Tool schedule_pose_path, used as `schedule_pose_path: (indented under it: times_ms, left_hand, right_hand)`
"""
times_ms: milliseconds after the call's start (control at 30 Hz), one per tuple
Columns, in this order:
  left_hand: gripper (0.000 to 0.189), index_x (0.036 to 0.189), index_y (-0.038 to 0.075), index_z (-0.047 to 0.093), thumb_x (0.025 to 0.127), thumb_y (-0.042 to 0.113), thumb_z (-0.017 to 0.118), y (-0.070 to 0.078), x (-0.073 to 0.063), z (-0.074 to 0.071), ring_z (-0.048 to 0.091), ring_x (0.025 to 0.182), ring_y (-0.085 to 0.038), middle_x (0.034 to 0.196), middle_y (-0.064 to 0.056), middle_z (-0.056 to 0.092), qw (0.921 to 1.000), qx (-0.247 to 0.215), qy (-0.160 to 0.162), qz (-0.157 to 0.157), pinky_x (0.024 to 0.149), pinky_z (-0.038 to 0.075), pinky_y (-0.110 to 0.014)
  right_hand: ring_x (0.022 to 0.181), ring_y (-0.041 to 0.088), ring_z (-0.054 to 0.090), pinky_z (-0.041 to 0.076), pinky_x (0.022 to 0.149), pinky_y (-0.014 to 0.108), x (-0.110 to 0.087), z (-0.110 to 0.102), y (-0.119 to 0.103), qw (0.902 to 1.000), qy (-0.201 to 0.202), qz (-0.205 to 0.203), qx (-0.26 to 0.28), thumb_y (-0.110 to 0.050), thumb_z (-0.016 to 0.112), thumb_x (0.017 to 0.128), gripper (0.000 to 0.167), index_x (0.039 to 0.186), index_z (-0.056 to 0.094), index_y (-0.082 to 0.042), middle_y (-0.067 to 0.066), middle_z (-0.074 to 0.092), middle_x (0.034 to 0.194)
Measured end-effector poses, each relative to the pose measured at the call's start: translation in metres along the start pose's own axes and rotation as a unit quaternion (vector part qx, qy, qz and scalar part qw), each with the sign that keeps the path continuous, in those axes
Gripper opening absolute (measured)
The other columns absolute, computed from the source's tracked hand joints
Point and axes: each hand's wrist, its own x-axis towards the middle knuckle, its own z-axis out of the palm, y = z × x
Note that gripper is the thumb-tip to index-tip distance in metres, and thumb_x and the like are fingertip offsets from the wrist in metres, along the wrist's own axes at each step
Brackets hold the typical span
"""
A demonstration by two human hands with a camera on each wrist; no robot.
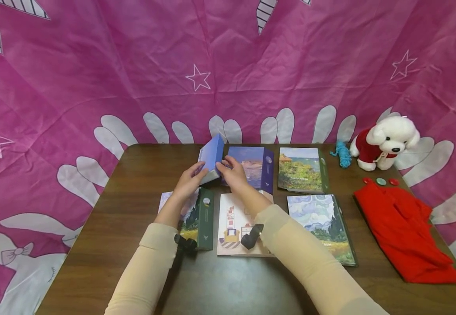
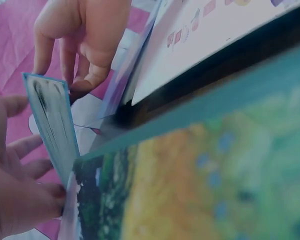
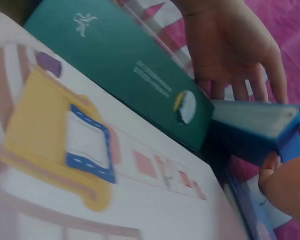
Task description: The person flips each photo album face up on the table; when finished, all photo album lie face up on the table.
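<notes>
Both hands hold a thick blue album (image 1: 213,153) tilted up at the back of the table, its page edges (image 2: 52,117) showing in the left wrist view. My left hand (image 1: 188,180) grips its left side; my right hand (image 1: 234,175) has thumb and fingers at its right edge. Under the left forearm lies a green-spined landscape album (image 1: 206,218). A pale album with a yellow armchair (image 1: 231,235) is below the right wrist. Just right of the held album lies a purple-blue album (image 1: 251,164), partly covered by the right hand.
On the right are a photo album with a seaside picture (image 1: 300,170) and a landscape album (image 1: 320,223). Beyond them sit blue yarn (image 1: 343,154), a white plush dog (image 1: 385,140), small round discs (image 1: 381,181) and folded red cloth (image 1: 405,236). A pink curtain (image 1: 235,52) hangs behind.
</notes>
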Motion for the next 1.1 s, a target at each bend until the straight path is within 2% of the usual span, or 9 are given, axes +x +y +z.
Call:
schedule_pose_path:
  times_ms: [133, 300, 500, 600, 667, 733, 900, 1000, 1100]
  left_hand:
    - [0.066, 0.157, 0.015, 0.040, 0.104, 0.053, 0.048, 0.006, -0.004, 0.000, 0.036, 0.146, -0.034, 0.158, -0.014, 0.040, 0.9994, -0.022, -0.022, 0.014, 0.119, 0.028, -0.055]
    - [0.065, 0.156, 0.013, 0.042, 0.104, 0.053, 0.047, 0.013, -0.007, -0.002, 0.042, 0.142, -0.033, 0.155, -0.013, 0.045, 0.9969, -0.067, -0.023, 0.036, 0.116, 0.034, -0.053]
    - [0.063, 0.156, 0.012, 0.040, 0.105, 0.048, 0.049, 0.004, -0.004, -0.004, 0.041, 0.143, -0.034, 0.157, -0.014, 0.042, 0.9965, -0.080, -0.016, 0.016, 0.115, 0.036, -0.050]
    - [0.059, 0.157, 0.013, 0.039, 0.107, 0.044, 0.047, -0.001, -0.004, -0.005, 0.044, 0.141, -0.035, 0.157, -0.014, 0.042, 0.9955, -0.091, -0.008, 0.026, 0.114, 0.037, -0.050]
    - [0.054, 0.156, 0.014, 0.040, 0.108, 0.038, 0.046, -0.002, -0.004, -0.006, 0.046, 0.139, -0.035, 0.156, -0.014, 0.043, 0.9940, -0.098, 0.006, 0.048, 0.113, 0.039, -0.050]
    - [0.049, 0.155, 0.012, 0.042, 0.109, 0.030, 0.045, -0.003, -0.004, -0.008, 0.047, 0.138, -0.032, 0.154, -0.014, 0.045, 0.9912, -0.098, 0.026, 0.085, 0.114, 0.038, -0.047]
    - [0.042, 0.151, 0.003, 0.047, 0.109, 0.011, 0.043, -0.002, -0.004, -0.015, 0.035, 0.147, -0.023, 0.158, -0.011, 0.042, 0.9816, -0.069, 0.061, 0.167, 0.121, 0.027, -0.042]
    - [0.041, 0.148, -0.001, 0.048, 0.108, 0.008, 0.044, -0.001, -0.005, -0.020, 0.032, 0.148, -0.023, 0.160, -0.009, 0.040, 0.9799, -0.063, 0.064, 0.178, 0.121, 0.027, -0.043]
    - [0.043, 0.148, 0.000, 0.048, 0.108, 0.014, 0.048, -0.001, -0.006, -0.026, 0.035, 0.147, -0.024, 0.161, -0.006, 0.038, 0.9830, -0.032, 0.071, 0.166, 0.117, 0.033, -0.045]
  right_hand:
    - [0.124, 0.033, 0.058, 0.050, 0.103, 0.040, 0.003, -0.004, -0.003, 0.9997, -0.018, -0.011, 0.014, -0.013, 0.065, 0.100, 0.051, 0.147, 0.050, 0.001, 0.020, 0.055, 0.139]
    - [0.112, 0.024, 0.060, 0.053, 0.097, 0.037, 0.001, -0.002, -0.007, 0.9996, -0.021, -0.019, 0.005, -0.013, 0.066, 0.099, 0.047, 0.144, 0.054, -0.003, 0.014, 0.057, 0.129]
    - [0.102, 0.018, 0.057, 0.053, 0.088, 0.033, -0.001, -0.001, -0.005, 0.9994, -0.031, -0.014, -0.004, -0.018, 0.062, 0.102, 0.048, 0.148, 0.050, -0.010, 0.009, 0.057, 0.122]
    - [0.101, 0.018, 0.057, 0.053, 0.089, 0.035, 0.000, 0.000, -0.001, 0.9992, -0.036, -0.018, 0.007, -0.021, 0.056, 0.106, 0.043, 0.148, 0.051, -0.012, 0.009, 0.057, 0.119]
    - [0.104, 0.020, 0.058, 0.054, 0.093, 0.037, 0.000, 0.002, 0.000, 0.9988, -0.044, -0.020, 0.008, -0.020, 0.052, 0.107, 0.041, 0.148, 0.052, -0.012, 0.011, 0.058, 0.122]
    - [0.111, 0.025, 0.059, 0.053, 0.098, 0.040, -0.001, 0.004, 0.002, 0.9980, -0.059, -0.021, -0.006, -0.018, 0.051, 0.108, 0.041, 0.148, 0.051, -0.010, 0.014, 0.058, 0.128]
    - [0.133, 0.031, 0.051, 0.048, 0.105, 0.044, -0.002, 0.006, 0.011, 0.9882, -0.101, 0.000, -0.115, -0.021, 0.055, 0.106, 0.049, 0.152, 0.044, -0.007, 0.015, 0.051, 0.147]
    - [0.140, 0.033, 0.044, 0.045, 0.108, 0.045, -0.003, 0.008, 0.013, 0.9818, -0.114, 0.012, -0.152, -0.024, 0.056, 0.105, 0.055, 0.153, 0.040, -0.004, 0.018, 0.045, 0.153]
    - [0.143, 0.036, 0.039, 0.041, 0.112, 0.046, -0.003, 0.010, 0.013, 0.9800, -0.117, 0.013, -0.160, -0.026, 0.058, 0.104, 0.058, 0.153, 0.039, -0.001, 0.023, 0.041, 0.155]
